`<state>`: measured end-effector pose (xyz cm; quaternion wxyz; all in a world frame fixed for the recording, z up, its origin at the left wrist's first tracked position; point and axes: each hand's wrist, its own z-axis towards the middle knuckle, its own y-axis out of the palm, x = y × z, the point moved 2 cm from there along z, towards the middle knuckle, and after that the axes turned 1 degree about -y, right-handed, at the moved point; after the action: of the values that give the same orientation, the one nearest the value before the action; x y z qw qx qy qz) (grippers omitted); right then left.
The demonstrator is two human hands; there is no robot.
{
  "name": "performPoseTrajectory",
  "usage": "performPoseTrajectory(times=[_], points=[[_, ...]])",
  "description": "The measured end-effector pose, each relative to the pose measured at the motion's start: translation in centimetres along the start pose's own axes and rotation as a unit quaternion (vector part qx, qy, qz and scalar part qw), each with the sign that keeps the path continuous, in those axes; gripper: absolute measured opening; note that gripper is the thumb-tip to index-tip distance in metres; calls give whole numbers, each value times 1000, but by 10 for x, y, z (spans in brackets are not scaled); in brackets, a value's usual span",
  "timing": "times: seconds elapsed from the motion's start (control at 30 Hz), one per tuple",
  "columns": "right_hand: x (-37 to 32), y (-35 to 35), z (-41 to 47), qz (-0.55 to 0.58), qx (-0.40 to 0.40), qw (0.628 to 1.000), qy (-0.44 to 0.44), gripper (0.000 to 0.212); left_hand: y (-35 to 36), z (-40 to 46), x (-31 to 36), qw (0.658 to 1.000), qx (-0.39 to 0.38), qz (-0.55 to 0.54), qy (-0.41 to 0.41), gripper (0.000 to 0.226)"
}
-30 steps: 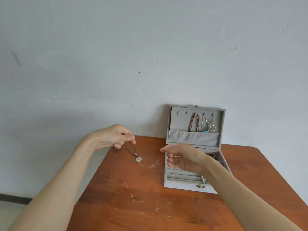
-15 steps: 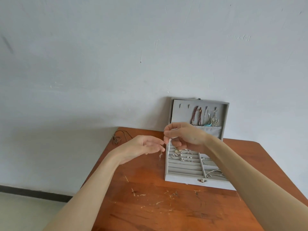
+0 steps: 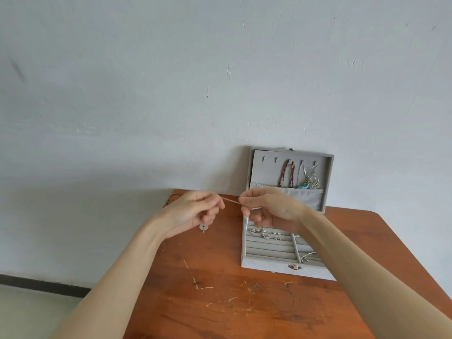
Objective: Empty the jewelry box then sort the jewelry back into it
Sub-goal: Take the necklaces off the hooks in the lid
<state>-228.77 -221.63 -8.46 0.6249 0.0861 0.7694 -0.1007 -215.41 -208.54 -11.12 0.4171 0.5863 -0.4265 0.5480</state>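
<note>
Pinching a thin chain (image 3: 231,200) taut between my left grip (image 3: 195,211) and right grip (image 3: 266,207), near the counter's (image 3: 220,302) far-left corner beside the open jewelry box (image 3: 286,216).

Two hands (image 3: 193,211) (image 3: 271,207); one chain (image 3: 231,200); one box (image 3: 269,264); one desk (image 3: 220,307); one bead strand (image 3: 287,173).

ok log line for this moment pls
hands: left and right pinch chain taut | box: open, jewelry inside | pendant on table

Left hand (image 3: 195,211) and right hand (image 3: 267,207), raised, pinch with curled fingers.
</note>
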Motion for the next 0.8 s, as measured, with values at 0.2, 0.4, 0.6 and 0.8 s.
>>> performPoseTrajectory(times=[0.2, 0.4, 0.6, 0.8], points=[[27, 18, 14, 95, -17, 995, 31, 12, -26, 20, 7, 980, 192, -45, 16, 23], [46, 29, 43, 298, 51, 949, 94, 17, -54, 48, -4, 956, 285, -59, -44, 19], [55, 35, 77, 410, 121, 896, 120, 22, -92, 80, -34, 933, 333, 95, -97, 11], [65, 36, 89, 413, 132, 889, 151, 17, -106, 100, -52, 894, 345, 280, -66, 29]])
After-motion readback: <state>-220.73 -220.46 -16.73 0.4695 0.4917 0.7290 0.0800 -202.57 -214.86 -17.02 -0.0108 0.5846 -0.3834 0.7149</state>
